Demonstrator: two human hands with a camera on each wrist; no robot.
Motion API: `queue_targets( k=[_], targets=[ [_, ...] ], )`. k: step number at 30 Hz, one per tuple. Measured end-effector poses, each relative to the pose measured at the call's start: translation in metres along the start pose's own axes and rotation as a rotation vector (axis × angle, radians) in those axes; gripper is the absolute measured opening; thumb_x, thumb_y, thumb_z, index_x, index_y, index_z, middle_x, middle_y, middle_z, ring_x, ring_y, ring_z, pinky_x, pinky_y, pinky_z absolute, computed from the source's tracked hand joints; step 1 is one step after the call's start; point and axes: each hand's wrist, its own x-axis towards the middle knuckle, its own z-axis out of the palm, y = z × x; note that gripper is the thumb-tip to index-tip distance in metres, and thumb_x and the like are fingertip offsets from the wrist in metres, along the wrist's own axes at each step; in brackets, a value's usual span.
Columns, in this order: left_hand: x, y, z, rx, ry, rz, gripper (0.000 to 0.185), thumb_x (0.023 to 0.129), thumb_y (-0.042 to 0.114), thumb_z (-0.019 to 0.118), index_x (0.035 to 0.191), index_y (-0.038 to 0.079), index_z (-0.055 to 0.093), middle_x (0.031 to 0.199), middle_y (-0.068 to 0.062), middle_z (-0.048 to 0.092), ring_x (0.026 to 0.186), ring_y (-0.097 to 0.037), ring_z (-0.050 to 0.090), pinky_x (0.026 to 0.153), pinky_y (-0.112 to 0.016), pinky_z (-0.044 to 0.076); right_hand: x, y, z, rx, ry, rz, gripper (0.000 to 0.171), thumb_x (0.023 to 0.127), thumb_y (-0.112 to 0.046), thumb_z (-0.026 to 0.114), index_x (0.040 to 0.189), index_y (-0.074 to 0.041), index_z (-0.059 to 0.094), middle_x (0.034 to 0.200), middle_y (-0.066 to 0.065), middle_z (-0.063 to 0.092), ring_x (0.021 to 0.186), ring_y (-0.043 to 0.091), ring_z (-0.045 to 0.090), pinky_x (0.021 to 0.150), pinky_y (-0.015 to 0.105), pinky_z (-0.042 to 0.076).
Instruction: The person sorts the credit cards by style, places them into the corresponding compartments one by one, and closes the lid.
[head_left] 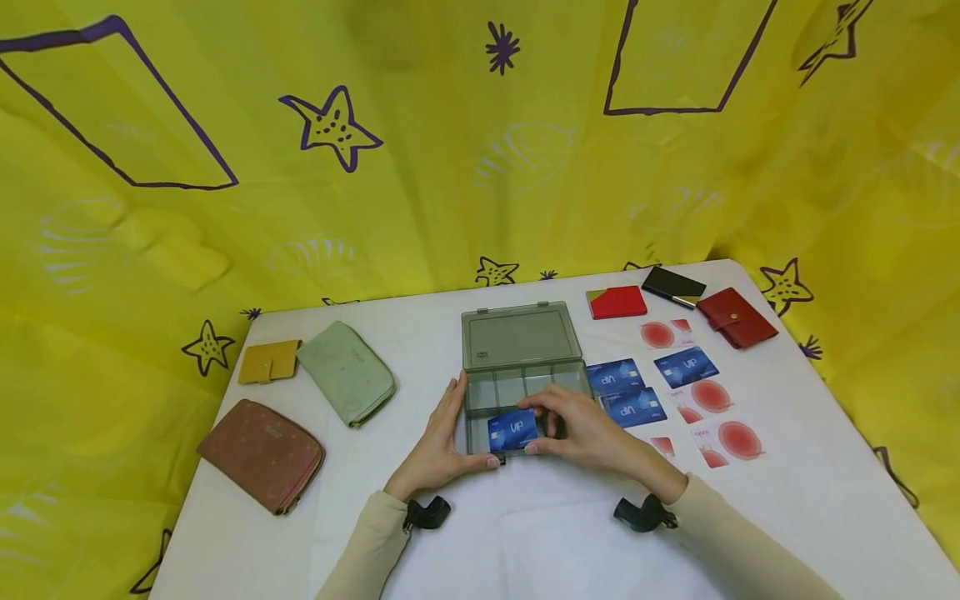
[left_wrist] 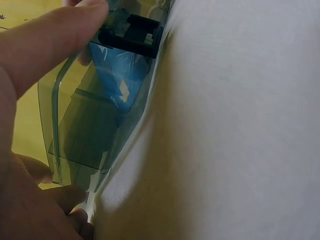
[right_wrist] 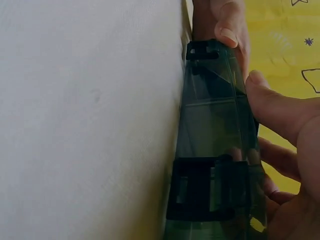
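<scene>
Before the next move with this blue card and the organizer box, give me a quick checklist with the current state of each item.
1. Box lid open, lying back flat: ok.
2. Organizer box steadied: ok, the left hand holds its left end, thumb on the front edge.
3. Blue VIP card under control: ok, the right hand pinches it over the front compartment.
4. Card fully seated flat: cannot tell; the left wrist view shows it tilted inside.
5. Rear compartments free: ok, they look empty.
6. Remaining cards within reach: ok, spread on the table just right of the box.
</scene>
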Motion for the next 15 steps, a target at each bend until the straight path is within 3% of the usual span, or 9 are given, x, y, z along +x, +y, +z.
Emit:
queue_targets(
  k=[6,11,15],
  targets=[
    [0.000,0.000,0.001,-0.002,0.010,0.005,0.133,0.080,0.039,0.094,0.173,0.025,0.000,0.180,-0.010,0.000,0.167,-0.032,-0.002,0.127,-0.074,0.009,-0.003,0.005,-0.014,-0.009,-0.021,0.006,0.065,0.088,-0.027,0.090,0.144,-0.009,0.064,0.109,0.007,0.063,0.075,0.001,0.056,0.070,0.022,0.048],
    [-0.001,0.000,0.001,-0.005,0.012,0.007,0.134,0.080,0.039,0.095,0.173,0.026,-0.001,0.180,-0.009,0.000,0.167,-0.030,-0.002,0.128,-0.072,0.007,-0.007,0.027,-0.046,0.009,0.124,0.017,0.060,0.084,-0.016,0.092,0.137,-0.004,0.067,0.104,0.012,0.064,0.074,0.006,0.059,0.062,0.021,0.049],
    [-0.001,0.001,0.000,-0.005,0.010,0.006,0.134,0.080,0.039,0.095,0.173,0.027,-0.001,0.180,-0.008,0.000,0.167,-0.029,-0.002,0.129,-0.071,0.007,-0.014,0.051,-0.080,-0.061,0.231,0.118,0.056,0.084,-0.013,0.091,0.135,-0.004,0.069,0.107,0.016,0.068,0.081,0.016,0.065,0.065,0.025,0.054]
  ],
)
